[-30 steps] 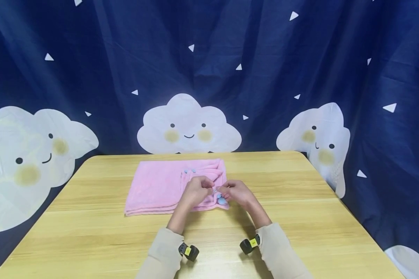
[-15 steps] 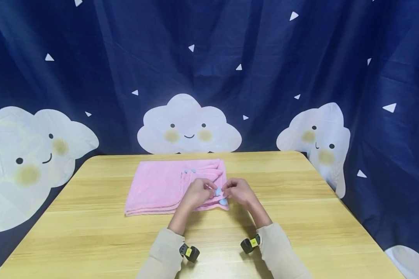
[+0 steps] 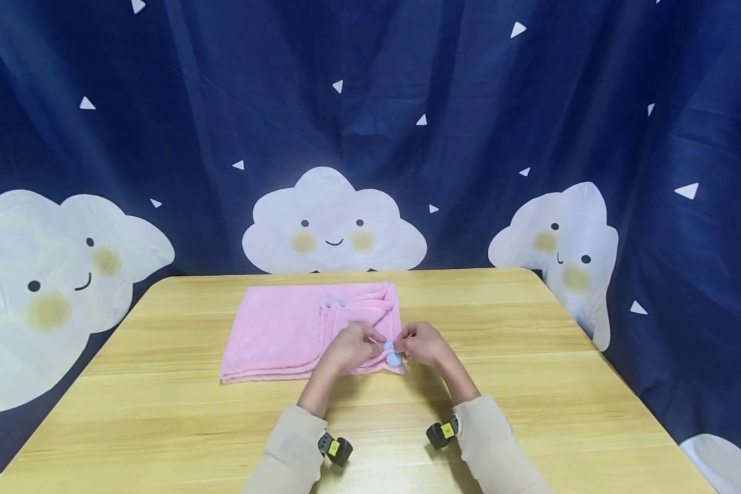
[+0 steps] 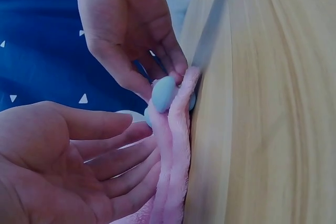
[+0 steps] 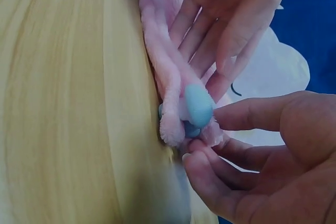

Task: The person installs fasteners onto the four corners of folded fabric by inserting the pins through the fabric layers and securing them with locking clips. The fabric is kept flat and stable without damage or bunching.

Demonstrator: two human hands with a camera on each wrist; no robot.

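Note:
A pink plush cloth (image 3: 278,326) lies folded on the table. Light-blue rounded knobs sit at its near right corner: one knob (image 3: 394,359) at the edge, another knob (image 3: 388,345) just beyond it between the hands. My right hand (image 3: 422,343) pinches the cloth's corner beside a knob (image 5: 199,106), thumb tip close against that knob. On the other side, my left hand (image 3: 353,346) has its fingers extended along the cloth's folded layers (image 4: 178,145), with the thumb straight and held off the cloth. Cloth and knobs hide part of the right fingertips.
Two small blue knobs (image 3: 335,303) show farther back on the cloth. The wooden table (image 3: 160,425) reaches a dark blue curtain (image 3: 370,137) with white clouds. Black wrist cameras (image 3: 335,449) sit on the beige sleeves (image 3: 290,446).
Both hands have shifted slightly toward the person. A blue knob that came up between the fingertips half a second ago now sits lower, close to the corner knob. The folded cloth stays in place.

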